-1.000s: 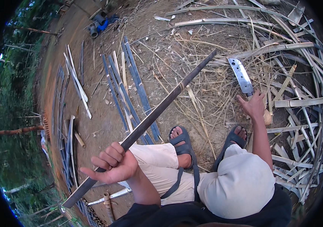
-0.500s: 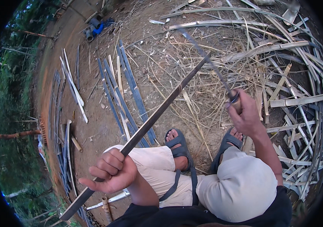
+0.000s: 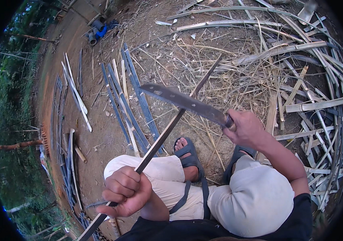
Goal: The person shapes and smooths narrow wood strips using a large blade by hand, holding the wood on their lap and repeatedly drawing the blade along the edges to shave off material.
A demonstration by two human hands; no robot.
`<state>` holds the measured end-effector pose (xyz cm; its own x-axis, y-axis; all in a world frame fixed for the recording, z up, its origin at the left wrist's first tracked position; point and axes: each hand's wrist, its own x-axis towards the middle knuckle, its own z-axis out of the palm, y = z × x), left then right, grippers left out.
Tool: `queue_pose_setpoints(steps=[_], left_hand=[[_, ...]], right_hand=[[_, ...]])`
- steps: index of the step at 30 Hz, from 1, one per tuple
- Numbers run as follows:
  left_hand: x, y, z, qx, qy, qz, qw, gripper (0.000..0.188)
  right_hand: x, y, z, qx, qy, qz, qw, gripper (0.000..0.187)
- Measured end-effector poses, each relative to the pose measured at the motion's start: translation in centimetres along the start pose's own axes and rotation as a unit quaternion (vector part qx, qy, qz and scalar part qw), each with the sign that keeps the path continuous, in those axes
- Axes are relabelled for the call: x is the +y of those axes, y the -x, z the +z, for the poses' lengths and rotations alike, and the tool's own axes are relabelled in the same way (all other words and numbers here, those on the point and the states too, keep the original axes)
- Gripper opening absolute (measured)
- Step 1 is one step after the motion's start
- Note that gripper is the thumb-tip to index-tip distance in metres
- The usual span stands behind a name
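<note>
My left hand (image 3: 126, 190) is wrapped round a long dark bamboo strip (image 3: 161, 138), which slants from the lower left up to the middle of the view. In my right hand (image 3: 246, 126) is the handle of a machete (image 3: 191, 103). Its broad dark blade has a few holes and points to the left. The blade lies across the upper half of the strip in the picture; whether the two touch I cannot tell. Below are my bent legs in pale trousers (image 3: 256, 193) and my sandals (image 3: 190, 156).
Thin shavings (image 3: 215, 76) litter the dirt ahead. A heap of split bamboo strips (image 3: 320, 106) lines the right side. Several dark strips (image 3: 141, 100) lie left of centre, with more bamboo (image 3: 69, 160) at far left. A blue object (image 3: 102, 31) sits at the far left beside dark tubes.
The machete has swung to the left and now crosses the strip; my right hand moved left and down. My left hand shifted slightly right and down with the strip, its fingers closed more tightly.
</note>
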<state>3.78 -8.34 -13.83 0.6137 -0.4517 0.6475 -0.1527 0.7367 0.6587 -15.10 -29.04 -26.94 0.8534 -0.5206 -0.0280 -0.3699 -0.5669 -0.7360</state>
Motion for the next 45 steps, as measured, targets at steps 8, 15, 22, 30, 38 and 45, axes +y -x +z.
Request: queue_pose_setpoints(steps=[8,15,22,30,38,45], left_hand=[[-0.2,-0.6,0.0,0.003,-0.006,-0.005,1.000,0.055],[-0.3,-1.2,-0.1,-0.001,0.011,-0.004,1.000,0.053],[-0.4,-1.6,-0.9,0.032,-0.018,-0.006,0.999,0.052],[-0.4,-1.7,-1.5,0.040,-0.015,0.001,0.999,0.052],[-0.5,-1.6,-1.9,0.054,-0.016,-0.001,0.998,0.051],[-0.6,-1.8,-2.6,0.049,-0.005,0.000,0.999,0.051]], right_hand=[[0.6,0.2,0.4,0.011,-0.124,0.002,0.992,0.037],[-0.1,-0.9,1.6,0.055,-0.093,-0.051,0.993,0.041],[-0.8,-1.3,2.5,0.049,-0.217,-0.024,0.975,0.053],[-0.4,-1.3,3.9,0.104,-0.120,-0.100,0.982,0.036],[0.5,-1.3,5.0,0.080,-0.093,-0.080,0.989,0.031],[1.7,-1.8,4.3,0.011,-0.105,-0.028,0.994,0.034]])
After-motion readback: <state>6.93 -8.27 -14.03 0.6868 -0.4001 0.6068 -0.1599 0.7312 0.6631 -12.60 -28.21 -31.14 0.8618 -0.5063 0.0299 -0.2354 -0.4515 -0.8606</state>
